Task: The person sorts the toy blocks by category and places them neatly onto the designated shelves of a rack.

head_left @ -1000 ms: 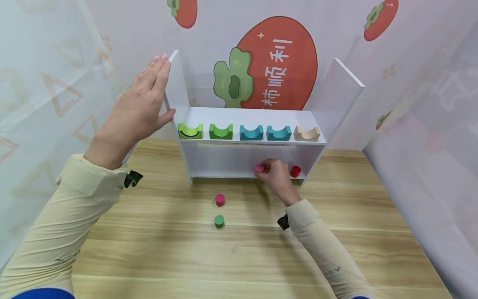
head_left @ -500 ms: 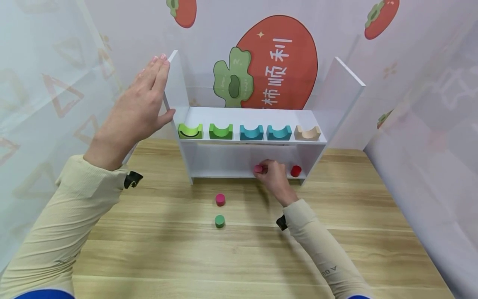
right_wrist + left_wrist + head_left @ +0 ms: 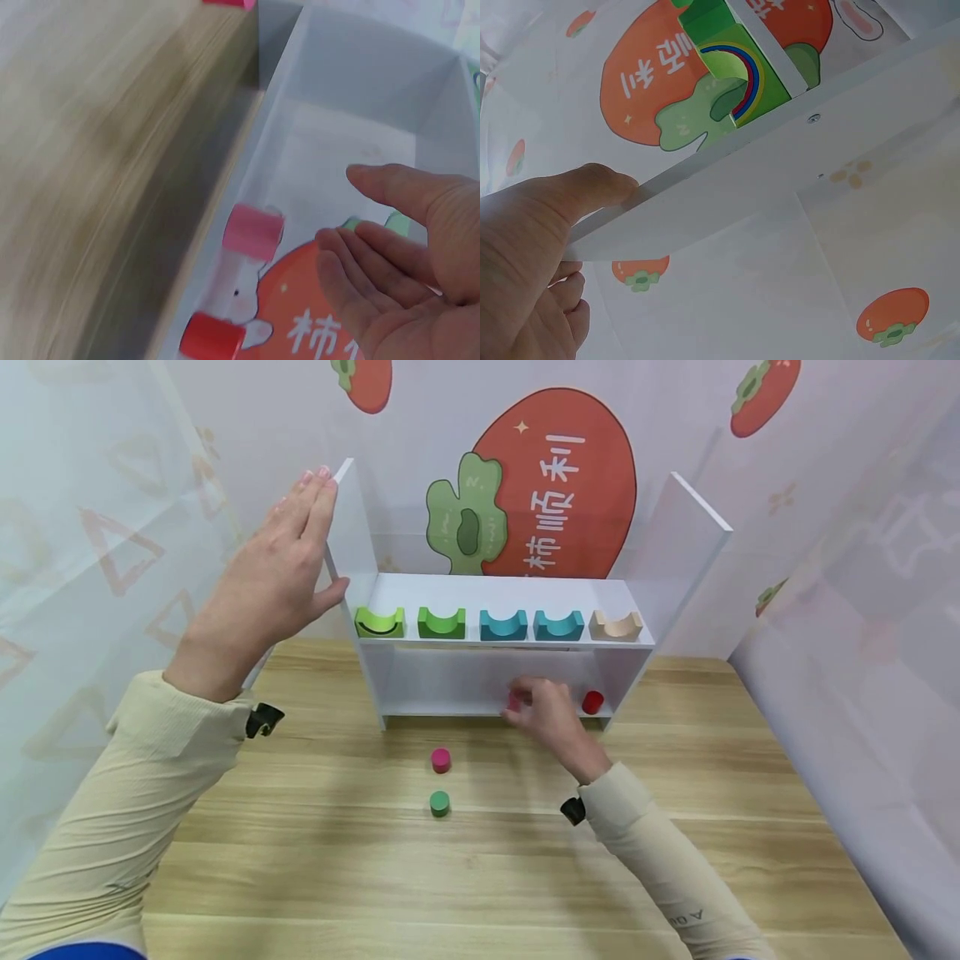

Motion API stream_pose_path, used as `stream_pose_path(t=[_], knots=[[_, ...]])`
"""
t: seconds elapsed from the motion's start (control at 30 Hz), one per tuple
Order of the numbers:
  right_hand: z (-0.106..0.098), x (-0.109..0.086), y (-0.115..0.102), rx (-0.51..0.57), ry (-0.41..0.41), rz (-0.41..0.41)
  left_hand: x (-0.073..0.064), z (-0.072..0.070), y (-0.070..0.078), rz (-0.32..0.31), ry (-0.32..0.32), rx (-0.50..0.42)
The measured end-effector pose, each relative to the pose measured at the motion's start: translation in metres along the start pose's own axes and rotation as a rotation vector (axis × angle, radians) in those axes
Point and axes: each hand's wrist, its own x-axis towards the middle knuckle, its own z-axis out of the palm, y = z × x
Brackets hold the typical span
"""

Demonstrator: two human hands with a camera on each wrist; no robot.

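Observation:
My left hand (image 3: 273, 572) grips the left side panel (image 3: 354, 531) of a white two-level shelf, its thumb at the front edge and its other fingers along the outer side. My right hand (image 3: 551, 714) is at the lower shelf board. In the right wrist view its fingers are spread apart with nothing between them. Just off the fingertips, a pink cylinder block (image 3: 255, 232) lies near the board's front edge. A red cylinder block (image 3: 212, 337) lies on the same board, at its right end in the head view.
On the upper board stands a row of arch-cut blocks: light green (image 3: 379, 624), green (image 3: 442, 624), two blue (image 3: 503, 626) and a beige one (image 3: 616, 626). A magenta cylinder (image 3: 441, 761) and a green cylinder (image 3: 439, 803) stand on the wooden table (image 3: 315, 843) before the shelf.
My right hand, which pinched the pink cylinder block, has let go of it on the lower board, and its fingers have spread. The left hand stays at the panel.

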Motion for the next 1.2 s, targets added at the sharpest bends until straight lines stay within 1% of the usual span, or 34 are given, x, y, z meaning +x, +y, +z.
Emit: stream_pose_path(t=[0.13,0.3,0.4,0.53,0.63,0.9,1.03,1.2], knots=[[0.013,-0.006,-0.006,0.024,-0.063,-0.019,0.0,-0.001,0.0,0.001,-0.003,0.003],[0.038,-0.014,-0.006,0.078,-0.141,-0.032,0.0,0.0,-0.001,-0.002,-0.003,-0.013],[0.053,-0.018,-0.005,0.084,-0.179,-0.033,-0.001,0.0,-0.002,-0.005,-0.004,-0.018],[0.069,-0.022,-0.004,0.096,-0.218,-0.013,-0.001,0.001,-0.002,-0.002,-0.002,-0.012],[0.08,-0.024,-0.003,0.1,-0.235,-0.004,0.0,0.001,-0.002,0.0,-0.001,-0.009],[0.11,-0.023,-0.001,0.067,-0.227,-0.058,-0.001,0.001,-0.002,-0.002,-0.003,-0.018],[0.118,-0.021,-0.005,0.056,-0.209,-0.075,-0.001,0.002,-0.002,0.002,0.002,-0.022],[0.121,-0.018,-0.01,0.062,-0.213,-0.082,0.0,0.0,-0.001,-0.002,-0.006,-0.018]])
